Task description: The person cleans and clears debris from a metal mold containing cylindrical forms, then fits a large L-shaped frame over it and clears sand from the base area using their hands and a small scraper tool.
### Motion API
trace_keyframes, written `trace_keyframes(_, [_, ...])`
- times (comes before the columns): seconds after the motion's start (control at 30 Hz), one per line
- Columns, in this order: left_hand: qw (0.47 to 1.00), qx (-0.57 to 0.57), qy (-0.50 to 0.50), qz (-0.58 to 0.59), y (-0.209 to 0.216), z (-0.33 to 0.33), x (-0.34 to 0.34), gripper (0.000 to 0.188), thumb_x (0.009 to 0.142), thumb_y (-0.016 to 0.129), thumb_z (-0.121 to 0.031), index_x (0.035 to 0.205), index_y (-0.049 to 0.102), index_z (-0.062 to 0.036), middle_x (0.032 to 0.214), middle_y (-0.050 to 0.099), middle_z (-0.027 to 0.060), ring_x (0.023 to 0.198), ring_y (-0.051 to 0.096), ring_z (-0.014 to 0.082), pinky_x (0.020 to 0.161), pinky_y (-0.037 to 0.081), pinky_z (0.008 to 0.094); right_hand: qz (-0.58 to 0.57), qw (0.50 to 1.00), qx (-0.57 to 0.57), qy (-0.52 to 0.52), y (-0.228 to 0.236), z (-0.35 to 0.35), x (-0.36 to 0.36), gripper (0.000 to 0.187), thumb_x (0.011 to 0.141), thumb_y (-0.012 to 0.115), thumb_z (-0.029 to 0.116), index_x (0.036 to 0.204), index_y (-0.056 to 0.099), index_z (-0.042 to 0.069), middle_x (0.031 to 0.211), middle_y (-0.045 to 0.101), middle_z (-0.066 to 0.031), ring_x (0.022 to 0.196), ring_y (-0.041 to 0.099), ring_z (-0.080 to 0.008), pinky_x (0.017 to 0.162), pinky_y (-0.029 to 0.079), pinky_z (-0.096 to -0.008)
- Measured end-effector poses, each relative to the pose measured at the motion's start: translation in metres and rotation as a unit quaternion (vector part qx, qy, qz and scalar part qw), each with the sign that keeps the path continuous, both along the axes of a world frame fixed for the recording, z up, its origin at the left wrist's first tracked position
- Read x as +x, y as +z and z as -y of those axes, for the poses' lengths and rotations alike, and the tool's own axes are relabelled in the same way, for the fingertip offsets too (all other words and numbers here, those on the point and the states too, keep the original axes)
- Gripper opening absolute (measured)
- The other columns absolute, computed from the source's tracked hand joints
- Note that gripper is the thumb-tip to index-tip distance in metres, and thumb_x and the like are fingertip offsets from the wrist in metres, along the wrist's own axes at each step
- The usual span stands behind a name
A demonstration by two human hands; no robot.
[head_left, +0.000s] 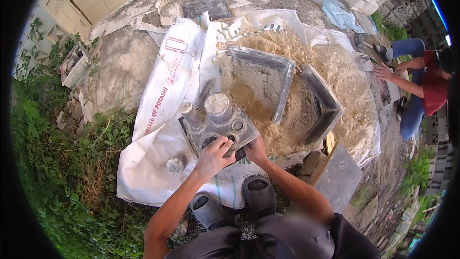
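Grey and stiff, the plate (221, 130) is probably heavy: support opposite edges. Your left hand (213, 156) pinches its near edge; I can't tell your right hand's (256, 151) grip.

Grey plate (219, 128), squarish, dust-crusted, centre of frame, just below mid-height. Sits skewed, studded face toward camera. Wide cylinder (218, 106) stands on its upper side, narrow cylinder (192, 116) by its left corner. Round openings (237, 125) nearer bottom edge, partly covered.
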State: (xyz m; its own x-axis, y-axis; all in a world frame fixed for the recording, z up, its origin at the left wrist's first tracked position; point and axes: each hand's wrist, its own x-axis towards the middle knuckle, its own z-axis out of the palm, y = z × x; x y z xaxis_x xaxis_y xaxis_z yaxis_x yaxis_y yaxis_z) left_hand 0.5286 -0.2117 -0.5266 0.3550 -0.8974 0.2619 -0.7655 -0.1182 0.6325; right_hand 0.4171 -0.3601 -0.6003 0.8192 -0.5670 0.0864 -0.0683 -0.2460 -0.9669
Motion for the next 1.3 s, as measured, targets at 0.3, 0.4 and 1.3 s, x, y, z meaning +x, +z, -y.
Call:
trace_keyframes(0.3, [1.000,-0.005,0.005,-0.017,0.003,0.005,-0.001,0.037,0.072,0.075,-0.014,0.103,0.062,0.0003,0.098,0.057,0.0092,0.080,0.064,0.0268,0.069,0.055,0.0359,0.080,0.997,-0.006,0.012,-0.026,0.006,0.013,0.036,0.078,0.064,-0.005,0.113,0.060,0.000,0.113,0.063,-0.0137,0.107,0.059,-0.0281,0.096,0.043,-0.0383])
trace_keyframes(0.4, [1.000,-0.015,0.009,-0.015,-0.004,0.002,-0.003,0.036,0.071,0.075,-0.014,0.102,0.062,-0.0009,0.099,0.057,0.0090,0.080,0.064,0.0272,0.069,0.055,0.0364,0.072,0.997,0.018,0.016,-0.027,0.003,0.012,0.035,0.079,0.067,-0.001,0.114,0.061,0.001,0.112,0.063,-0.0101,0.105,0.058,-0.0226,0.096,0.043,-0.0370])
trace_keyframes(1.3, [0.987,0.049,-0.041,0.150,-0.062,-0.024,-0.018,0.038,0.072,0.072,-0.025,0.103,0.065,-0.0029,0.108,0.055,0.0054,0.091,0.059,0.0232,0.076,0.052,0.0349,-0.210,0.917,-0.337,0.038,0.118,0.016,-0.005,0.045,0.087,0.065,0.036,0.117,0.053,0.004,0.094,0.062,-0.0160,0.080,0.066,-0.0320,0.064,0.051,-0.0424])
